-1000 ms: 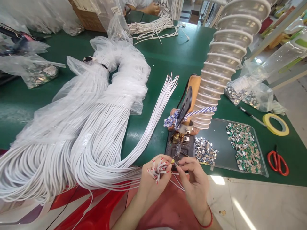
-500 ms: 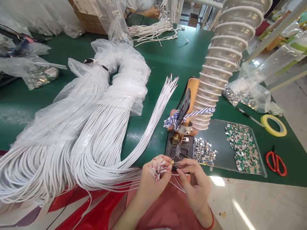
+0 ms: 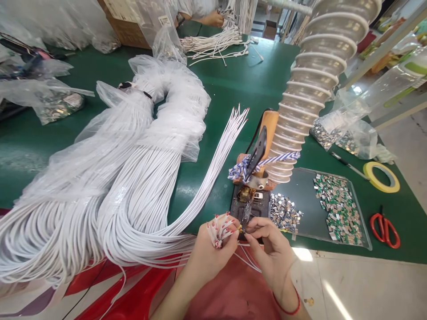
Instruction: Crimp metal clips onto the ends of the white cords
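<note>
My left hand point(image 3: 213, 246) is closed round a bunch of white cables point(image 3: 220, 229), whose red-tipped ends stick out above the fingers. Its thumb and forefinger reach toward the fingertips of my right hand point(image 3: 268, 246), which are pinched together at the front of a black soldering stand point(image 3: 248, 206). Something small lies between the two hands, too small to make out. Just above them, a soldering iron's metal tip points down from an orange-brown upright holder point(image 3: 269, 122), bound with a blue-and-white striped cord point(image 3: 283, 155).
A ribbed clear hose point(image 3: 310, 84) rises behind the stand. To the right lie a tray point(image 3: 305, 202) of small metal connectors and green boards, yellow tape point(image 3: 380, 176), a pen and red-handled scissors point(image 3: 384, 230). Large bundles of white cable point(image 3: 143, 186) fill the left. A co-worker's hand point(image 3: 213, 19) shows at the far side.
Both hands stay at the front of the stand with small finger movements. The red-tipped cable ends in my left hand have shifted slightly. The whole view has moved a little.
</note>
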Demonstrator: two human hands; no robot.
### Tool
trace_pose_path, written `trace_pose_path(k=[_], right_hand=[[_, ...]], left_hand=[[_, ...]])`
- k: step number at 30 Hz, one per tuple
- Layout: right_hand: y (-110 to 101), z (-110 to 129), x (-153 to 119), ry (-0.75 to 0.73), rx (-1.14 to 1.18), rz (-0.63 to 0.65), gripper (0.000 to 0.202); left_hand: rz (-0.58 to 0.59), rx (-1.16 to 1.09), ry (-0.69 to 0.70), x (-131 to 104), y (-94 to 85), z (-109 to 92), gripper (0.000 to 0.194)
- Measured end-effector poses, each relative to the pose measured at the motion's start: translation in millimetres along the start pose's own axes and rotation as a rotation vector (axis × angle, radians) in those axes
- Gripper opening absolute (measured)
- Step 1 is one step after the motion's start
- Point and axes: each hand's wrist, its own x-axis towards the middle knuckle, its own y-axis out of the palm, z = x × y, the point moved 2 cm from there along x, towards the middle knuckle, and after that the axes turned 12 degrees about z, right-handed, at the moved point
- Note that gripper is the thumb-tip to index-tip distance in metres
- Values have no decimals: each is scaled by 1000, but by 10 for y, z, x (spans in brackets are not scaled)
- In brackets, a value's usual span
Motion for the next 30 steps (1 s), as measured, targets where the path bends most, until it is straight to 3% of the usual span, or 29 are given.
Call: trace_pose_path(k=[5,16,30], right_hand=[[16,4,28,39,1,-6,14],[22,59,85,-20,-25,-36,16],[24,2,57,8,44,15,18]], left_hand=[[-2,30,9,6,-4,21,15],[-41,-34,58,1,6,-95,14],[-23,-4,-27,45,-18,-102,12]])
